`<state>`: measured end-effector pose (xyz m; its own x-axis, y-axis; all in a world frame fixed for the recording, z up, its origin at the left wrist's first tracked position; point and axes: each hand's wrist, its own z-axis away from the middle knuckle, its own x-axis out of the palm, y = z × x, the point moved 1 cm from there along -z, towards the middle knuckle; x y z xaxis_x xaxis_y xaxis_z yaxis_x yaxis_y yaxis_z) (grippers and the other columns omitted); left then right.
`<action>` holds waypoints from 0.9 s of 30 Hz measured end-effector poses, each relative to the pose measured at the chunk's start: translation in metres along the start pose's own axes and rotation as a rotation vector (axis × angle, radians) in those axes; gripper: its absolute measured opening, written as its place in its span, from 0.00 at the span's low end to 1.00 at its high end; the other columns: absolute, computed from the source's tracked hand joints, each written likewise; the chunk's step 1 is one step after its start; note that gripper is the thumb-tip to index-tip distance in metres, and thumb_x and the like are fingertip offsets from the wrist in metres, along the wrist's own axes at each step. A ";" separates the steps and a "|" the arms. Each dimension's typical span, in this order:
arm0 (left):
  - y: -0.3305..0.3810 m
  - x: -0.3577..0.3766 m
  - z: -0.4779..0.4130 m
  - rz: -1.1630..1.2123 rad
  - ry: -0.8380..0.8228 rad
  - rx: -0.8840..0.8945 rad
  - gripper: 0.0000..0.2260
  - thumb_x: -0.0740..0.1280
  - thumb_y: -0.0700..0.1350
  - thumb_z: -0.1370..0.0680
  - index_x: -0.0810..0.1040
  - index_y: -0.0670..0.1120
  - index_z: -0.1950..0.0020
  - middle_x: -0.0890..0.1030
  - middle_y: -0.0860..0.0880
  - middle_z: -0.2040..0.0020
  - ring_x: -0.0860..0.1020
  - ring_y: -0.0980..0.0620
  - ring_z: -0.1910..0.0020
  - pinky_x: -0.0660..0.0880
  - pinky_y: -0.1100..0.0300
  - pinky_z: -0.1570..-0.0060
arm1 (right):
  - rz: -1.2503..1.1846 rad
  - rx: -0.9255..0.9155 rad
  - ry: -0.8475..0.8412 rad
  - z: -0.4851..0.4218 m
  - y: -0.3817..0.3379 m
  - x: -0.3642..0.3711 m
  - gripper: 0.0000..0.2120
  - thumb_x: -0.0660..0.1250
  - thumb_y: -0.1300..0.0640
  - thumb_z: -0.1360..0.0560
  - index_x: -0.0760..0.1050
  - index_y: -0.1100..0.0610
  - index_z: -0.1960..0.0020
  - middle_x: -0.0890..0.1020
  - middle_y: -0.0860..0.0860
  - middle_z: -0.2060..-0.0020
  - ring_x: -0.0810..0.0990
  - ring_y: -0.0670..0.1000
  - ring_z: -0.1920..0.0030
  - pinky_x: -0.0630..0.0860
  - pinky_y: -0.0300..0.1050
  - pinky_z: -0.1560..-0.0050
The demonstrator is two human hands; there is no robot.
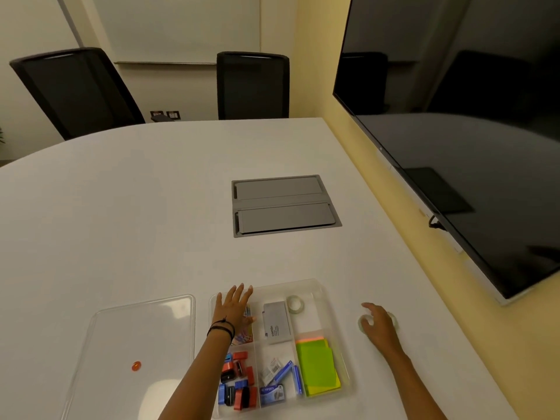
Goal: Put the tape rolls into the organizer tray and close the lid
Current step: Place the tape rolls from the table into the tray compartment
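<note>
The right hand's fingers (368, 307) are curled down over a clear tape roll (362, 324) lying on the bench (151, 222), just off the organizer tray's right side and toward the bench's right edge. They arch around the ring, but whether they have pinched it yet I cannot tell. There may be a second ring under the right hand (378, 325), at its far side; it is too hidden to say. The left hand (235, 309) lies flat with its fingers spread wide, holding nothing, pressed over the far-left corner of the organizer tray (321, 287) as if to steady it.

One tape roll (295, 304) already sits in the tray's far-right compartment, beside a grey stapler (276, 324). The clear lid (136, 328) lies flat on the bench to the tray's left, just beside it, orange knob up.

So this looks like the pickup of a remaining roll. Next it must be lifted and carried left over the tray wall into that far-right compartment, then the lid fetched.
</note>
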<state>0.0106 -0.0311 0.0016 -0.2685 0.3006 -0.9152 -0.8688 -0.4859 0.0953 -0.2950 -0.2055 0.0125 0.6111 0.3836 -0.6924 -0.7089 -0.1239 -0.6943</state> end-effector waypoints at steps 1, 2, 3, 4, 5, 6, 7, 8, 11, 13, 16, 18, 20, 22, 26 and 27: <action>0.000 -0.001 0.000 -0.002 0.001 0.000 0.34 0.59 0.58 0.22 0.44 0.51 0.23 0.46 0.47 0.21 0.47 0.48 0.22 0.47 0.44 0.25 | 0.052 0.027 -0.022 0.004 0.009 0.000 0.18 0.64 0.69 0.26 0.70 0.65 0.36 0.73 0.64 0.37 0.72 0.62 0.36 0.70 0.52 0.36; 0.000 -0.001 0.000 -0.001 0.001 0.000 0.34 0.59 0.58 0.22 0.44 0.51 0.23 0.47 0.47 0.21 0.47 0.48 0.22 0.47 0.43 0.25 | 0.101 0.044 -0.037 0.008 0.018 0.000 0.20 0.64 0.68 0.26 0.68 0.64 0.34 0.72 0.64 0.36 0.69 0.62 0.34 0.68 0.53 0.34; 0.000 -0.001 0.000 0.001 0.002 -0.001 0.34 0.59 0.58 0.22 0.44 0.51 0.23 0.47 0.47 0.21 0.47 0.48 0.22 0.47 0.43 0.25 | 0.140 0.041 -0.045 0.011 0.025 0.000 0.22 0.65 0.68 0.27 0.67 0.64 0.33 0.70 0.64 0.35 0.68 0.62 0.33 0.68 0.54 0.33; 0.000 0.000 -0.001 0.002 0.003 -0.001 0.34 0.60 0.58 0.22 0.44 0.51 0.23 0.47 0.47 0.21 0.47 0.48 0.22 0.47 0.43 0.25 | 0.166 0.026 -0.054 0.014 0.030 0.000 0.24 0.66 0.68 0.27 0.67 0.63 0.33 0.69 0.64 0.34 0.67 0.63 0.32 0.68 0.54 0.32; -0.001 0.000 -0.001 -0.001 0.003 -0.001 0.34 0.60 0.59 0.22 0.44 0.51 0.23 0.47 0.47 0.21 0.48 0.48 0.22 0.47 0.43 0.25 | 0.182 0.014 -0.073 0.017 0.033 0.000 0.25 0.66 0.69 0.28 0.66 0.63 0.32 0.68 0.63 0.32 0.65 0.63 0.31 0.67 0.55 0.32; -0.001 0.000 -0.001 -0.008 0.004 0.000 0.34 0.59 0.59 0.22 0.44 0.51 0.23 0.47 0.47 0.21 0.48 0.48 0.22 0.47 0.43 0.25 | 0.198 0.007 -0.100 0.019 0.035 0.000 0.26 0.66 0.68 0.27 0.64 0.61 0.31 0.66 0.63 0.31 0.64 0.63 0.29 0.66 0.55 0.30; -0.001 0.000 -0.001 -0.017 0.004 0.002 0.34 0.59 0.59 0.22 0.44 0.51 0.23 0.47 0.47 0.21 0.48 0.48 0.22 0.47 0.43 0.25 | 0.218 0.003 -0.129 0.021 0.036 0.000 0.28 0.66 0.68 0.27 0.63 0.60 0.30 0.64 0.62 0.29 0.62 0.62 0.28 0.64 0.55 0.29; -0.001 -0.001 -0.002 -0.024 0.002 0.003 0.34 0.59 0.59 0.22 0.44 0.51 0.23 0.47 0.47 0.21 0.48 0.48 0.22 0.47 0.43 0.25 | 0.236 -0.001 -0.154 0.021 0.037 0.000 0.28 0.66 0.67 0.26 0.61 0.59 0.29 0.62 0.61 0.28 0.60 0.62 0.27 0.63 0.55 0.28; 0.000 -0.001 -0.002 -0.023 -0.004 0.004 0.35 0.59 0.59 0.22 0.43 0.50 0.23 0.46 0.47 0.21 0.48 0.47 0.22 0.48 0.44 0.25 | 0.261 -0.018 -0.211 0.022 0.038 0.000 0.29 0.64 0.66 0.25 0.57 0.57 0.27 0.59 0.61 0.27 0.57 0.60 0.25 0.60 0.52 0.27; 0.000 0.000 -0.002 -0.018 -0.008 0.002 0.35 0.59 0.59 0.22 0.43 0.50 0.23 0.46 0.47 0.21 0.47 0.47 0.22 0.48 0.44 0.25 | 0.266 -0.034 -0.242 0.021 0.037 0.001 0.28 0.63 0.66 0.24 0.57 0.59 0.27 0.59 0.60 0.26 0.57 0.58 0.25 0.59 0.50 0.26; -0.001 0.000 -0.001 -0.017 -0.007 0.001 0.34 0.59 0.59 0.22 0.43 0.50 0.23 0.46 0.47 0.21 0.47 0.47 0.22 0.47 0.44 0.25 | 0.319 -0.052 -0.264 0.019 0.037 0.004 0.26 0.63 0.64 0.23 0.58 0.60 0.27 0.60 0.58 0.26 0.60 0.57 0.26 0.59 0.48 0.27; -0.001 0.000 -0.002 -0.014 -0.002 0.001 0.34 0.59 0.59 0.22 0.44 0.50 0.23 0.47 0.47 0.21 0.48 0.47 0.22 0.47 0.43 0.25 | 0.346 -0.062 -0.247 0.018 0.036 0.007 0.23 0.62 0.64 0.23 0.62 0.61 0.29 0.63 0.57 0.27 0.64 0.56 0.28 0.62 0.46 0.29; -0.001 0.000 -0.002 -0.010 0.002 0.001 0.34 0.59 0.59 0.22 0.44 0.51 0.23 0.47 0.47 0.21 0.48 0.47 0.22 0.47 0.43 0.25 | 0.333 -0.069 -0.195 0.016 0.033 0.008 0.18 0.62 0.65 0.24 0.68 0.62 0.34 0.71 0.58 0.33 0.72 0.56 0.35 0.70 0.47 0.37; -0.001 0.000 -0.002 -0.008 0.000 0.001 0.34 0.59 0.59 0.22 0.44 0.51 0.23 0.47 0.47 0.21 0.48 0.47 0.22 0.47 0.43 0.25 | 0.321 -0.072 -0.140 0.015 0.026 0.008 0.16 0.62 0.68 0.25 0.71 0.61 0.38 0.76 0.58 0.38 0.76 0.56 0.41 0.74 0.50 0.44; -0.002 0.001 -0.002 -0.008 -0.003 -0.003 0.34 0.59 0.59 0.22 0.44 0.51 0.23 0.46 0.47 0.21 0.47 0.47 0.22 0.47 0.43 0.25 | 0.380 -0.113 -0.179 0.012 0.019 0.014 0.24 0.62 0.67 0.25 0.64 0.59 0.30 0.62 0.60 0.28 0.64 0.57 0.28 0.67 0.47 0.31; -0.001 0.001 -0.002 -0.004 -0.005 -0.005 0.34 0.59 0.59 0.22 0.43 0.51 0.23 0.46 0.47 0.21 0.47 0.47 0.22 0.47 0.43 0.25 | 0.386 -0.121 -0.212 0.013 0.018 0.016 0.25 0.62 0.67 0.24 0.61 0.58 0.29 0.59 0.60 0.26 0.60 0.56 0.26 0.63 0.46 0.29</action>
<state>0.0123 -0.0318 -0.0005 -0.2675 0.3064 -0.9135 -0.8678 -0.4887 0.0901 -0.3023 -0.1901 -0.0084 0.2159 0.4653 -0.8584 -0.8170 -0.3954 -0.4198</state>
